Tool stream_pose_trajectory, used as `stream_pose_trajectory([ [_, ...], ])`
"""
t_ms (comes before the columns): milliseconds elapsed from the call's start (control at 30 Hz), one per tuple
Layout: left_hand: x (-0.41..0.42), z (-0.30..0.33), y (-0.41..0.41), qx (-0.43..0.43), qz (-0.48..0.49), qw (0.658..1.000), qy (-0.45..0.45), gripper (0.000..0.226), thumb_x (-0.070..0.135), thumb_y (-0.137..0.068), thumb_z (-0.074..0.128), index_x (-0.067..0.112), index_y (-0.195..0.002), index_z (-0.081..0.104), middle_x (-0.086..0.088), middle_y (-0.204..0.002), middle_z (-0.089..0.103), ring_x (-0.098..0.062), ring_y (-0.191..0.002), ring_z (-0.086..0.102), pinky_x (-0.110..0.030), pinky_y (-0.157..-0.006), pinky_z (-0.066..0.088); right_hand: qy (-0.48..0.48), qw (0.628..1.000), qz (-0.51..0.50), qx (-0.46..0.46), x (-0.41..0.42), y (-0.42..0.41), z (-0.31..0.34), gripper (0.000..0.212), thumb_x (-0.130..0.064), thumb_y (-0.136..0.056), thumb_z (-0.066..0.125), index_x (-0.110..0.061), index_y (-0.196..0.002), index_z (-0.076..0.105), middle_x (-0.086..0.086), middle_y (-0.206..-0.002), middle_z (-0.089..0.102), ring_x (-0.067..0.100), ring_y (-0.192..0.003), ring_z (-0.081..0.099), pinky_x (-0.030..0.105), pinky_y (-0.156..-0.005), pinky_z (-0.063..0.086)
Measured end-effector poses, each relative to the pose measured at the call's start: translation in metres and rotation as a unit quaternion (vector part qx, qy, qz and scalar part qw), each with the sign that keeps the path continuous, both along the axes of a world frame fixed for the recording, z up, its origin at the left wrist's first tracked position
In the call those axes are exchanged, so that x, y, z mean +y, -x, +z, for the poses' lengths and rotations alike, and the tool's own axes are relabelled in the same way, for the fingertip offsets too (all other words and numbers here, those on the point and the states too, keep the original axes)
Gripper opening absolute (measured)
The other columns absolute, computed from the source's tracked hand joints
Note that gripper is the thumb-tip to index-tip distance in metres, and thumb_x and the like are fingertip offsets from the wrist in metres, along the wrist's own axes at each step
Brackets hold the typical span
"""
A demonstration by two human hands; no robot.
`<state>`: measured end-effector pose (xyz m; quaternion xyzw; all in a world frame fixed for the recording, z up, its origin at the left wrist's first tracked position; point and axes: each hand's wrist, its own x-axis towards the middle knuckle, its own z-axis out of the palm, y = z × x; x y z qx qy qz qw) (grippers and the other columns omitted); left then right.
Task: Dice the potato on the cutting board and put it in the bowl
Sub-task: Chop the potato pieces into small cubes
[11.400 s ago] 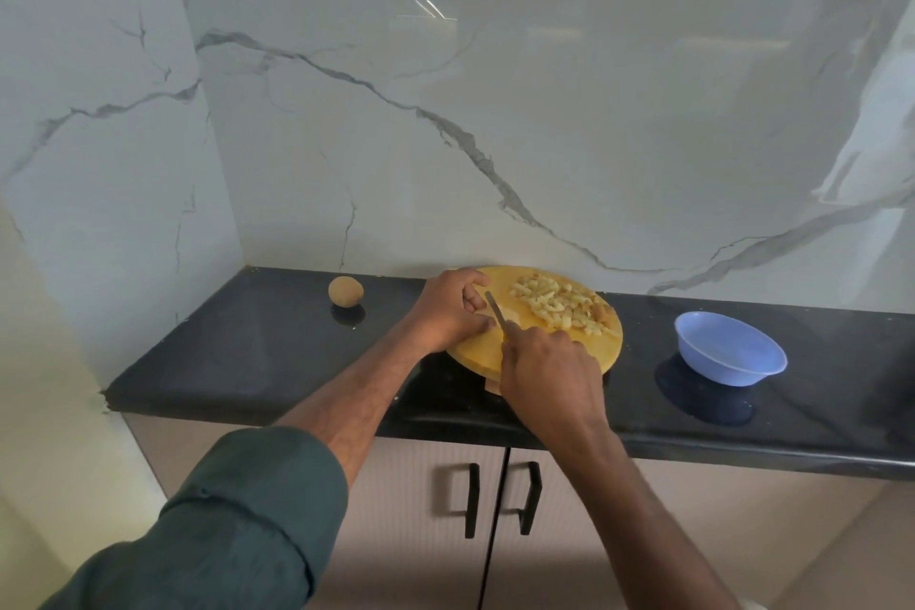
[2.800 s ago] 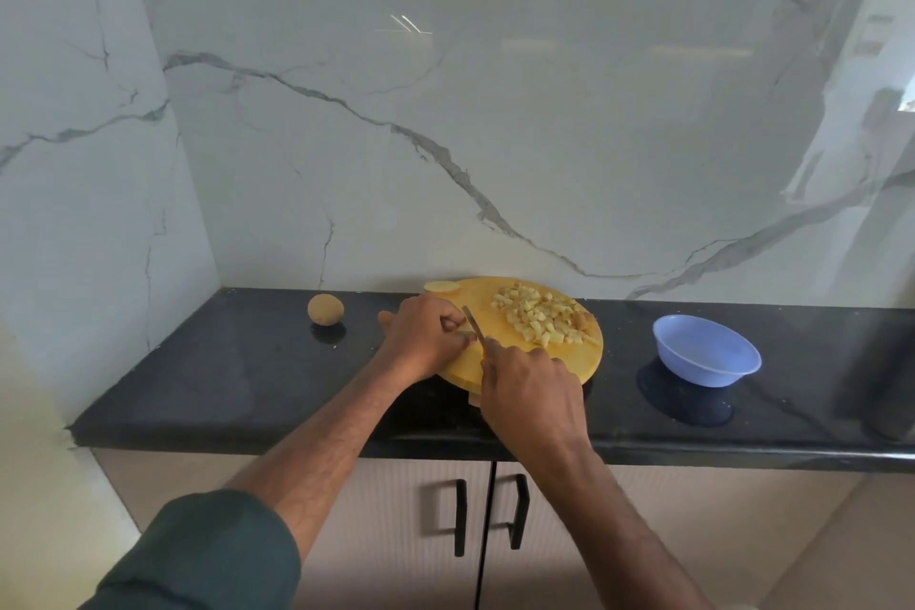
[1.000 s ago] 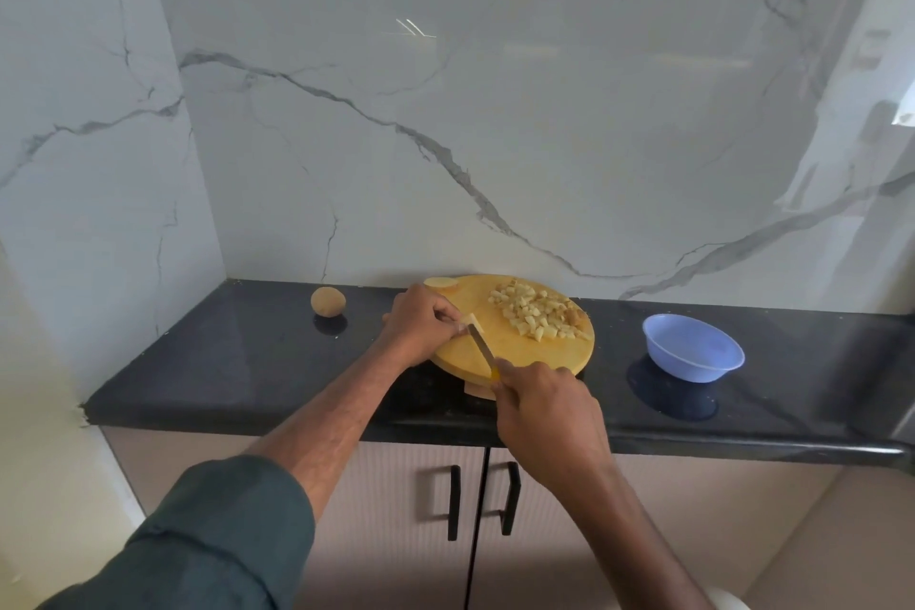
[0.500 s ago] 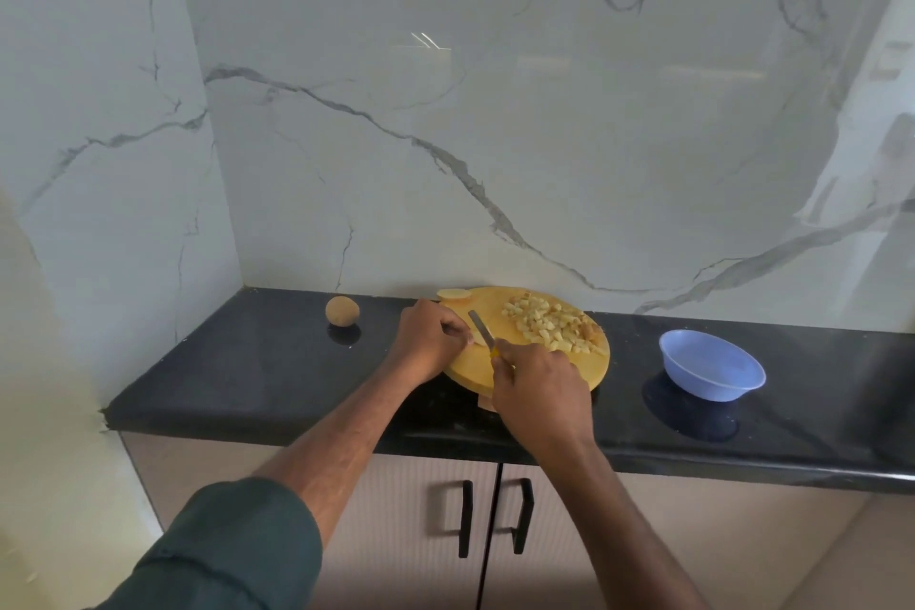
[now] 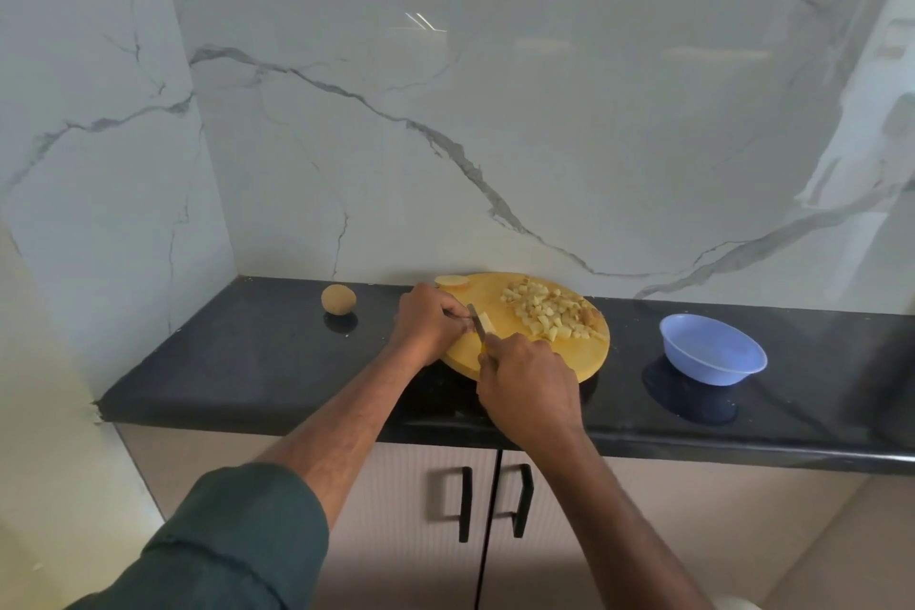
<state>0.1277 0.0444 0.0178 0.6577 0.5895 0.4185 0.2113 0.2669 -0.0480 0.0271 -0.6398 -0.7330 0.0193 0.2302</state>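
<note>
A round yellow cutting board (image 5: 569, 357) lies on the black counter. A heap of diced potato (image 5: 547, 315) covers its far right part. My left hand (image 5: 428, 322) pinches a small potato piece (image 5: 486, 322) at the board's left side. My right hand (image 5: 527, 381) grips a knife (image 5: 475, 320) by its handle, and the blade stands against that piece. A potato slice (image 5: 451, 281) lies at the board's far left rim. An empty blue bowl (image 5: 713, 354) sits on the counter to the right of the board.
A whole unpeeled potato (image 5: 338, 299) rests on the black counter (image 5: 247, 362) left of the board. Marble walls close off the back and the left side. Cabinet doors with black handles (image 5: 465, 503) are below the counter's front edge.
The knife blade has shifted a little along the potato piece held by my left hand. Both hands stay at the board's left side. The view has moved slightly.
</note>
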Motion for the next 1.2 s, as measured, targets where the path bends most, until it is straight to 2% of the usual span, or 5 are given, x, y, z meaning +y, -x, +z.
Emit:
stream_pose_trajectory([
  [400, -0.007, 0.001, -0.009, 0.063, 0.04, 0.997, -0.005, 0.024, 0.018, -0.086, 0.07, 0.025, -0.063, 0.076, 0.018, -0.068, 0.07, -0.005, -0.086, 0.064, -0.048, -0.095, 0.042, -0.021, 0.998, -0.007, 0.061, -0.049, -0.034, -0.003, 0.034, -0.038, -0.106, 0.044, -0.034, -0.134, 0.062, -0.009, -0.076, 0.064, 0.014, -0.072, 0.062, 0.038, -0.067, 0.057],
  [600, -0.02, -0.001, -0.041, 0.149, 0.18, 0.972, -0.022, 0.059, 0.075, -0.07, 0.066, 0.018, -0.056, 0.056, 0.008, -0.058, 0.057, -0.017, -0.082, 0.054, -0.049, -0.088, 0.033, -0.039, 0.994, -0.06, 0.078, -0.036, -0.052, -0.001, 0.032, -0.038, -0.105, 0.045, -0.031, -0.129, 0.065, -0.004, -0.076, 0.066, 0.018, -0.073, 0.064, 0.041, -0.068, 0.059],
  [867, -0.009, 0.005, -0.04, 0.193, 0.121, 0.974, -0.013, 0.037, 0.04, -0.08, 0.071, 0.018, -0.054, 0.056, 0.005, -0.054, 0.051, -0.018, -0.072, 0.056, -0.041, -0.078, 0.027, -0.018, 0.997, -0.047, 0.058, -0.02, -0.057, 0.004, 0.03, -0.04, -0.105, 0.045, -0.033, -0.125, 0.067, -0.004, -0.086, 0.067, 0.018, -0.08, 0.064, 0.038, -0.074, 0.059],
  [1033, 0.0, 0.015, -0.012, 0.168, -0.032, 0.985, 0.0, 0.021, 0.037, -0.082, 0.079, 0.026, -0.101, 0.079, 0.013, -0.093, 0.073, -0.008, -0.096, 0.062, -0.04, -0.098, 0.033, -0.006, 0.998, -0.037, 0.055, -0.02, -0.052, 0.0, 0.031, -0.039, -0.105, 0.045, -0.036, -0.131, 0.063, -0.004, -0.092, 0.068, 0.021, -0.085, 0.066, 0.037, -0.075, 0.057],
  [1200, 0.004, 0.01, 0.001, 0.144, -0.025, 0.989, -0.022, 0.024, 0.036, -0.079, 0.083, 0.025, -0.1, 0.078, 0.017, -0.087, 0.07, -0.007, -0.097, 0.062, -0.037, -0.099, 0.032, -0.01, 0.999, -0.04, 0.015, -0.017, -0.041, -0.004, 0.033, -0.041, -0.106, 0.039, -0.035, -0.133, 0.058, -0.003, -0.089, 0.064, 0.021, -0.079, 0.061, 0.035, -0.069, 0.053],
])
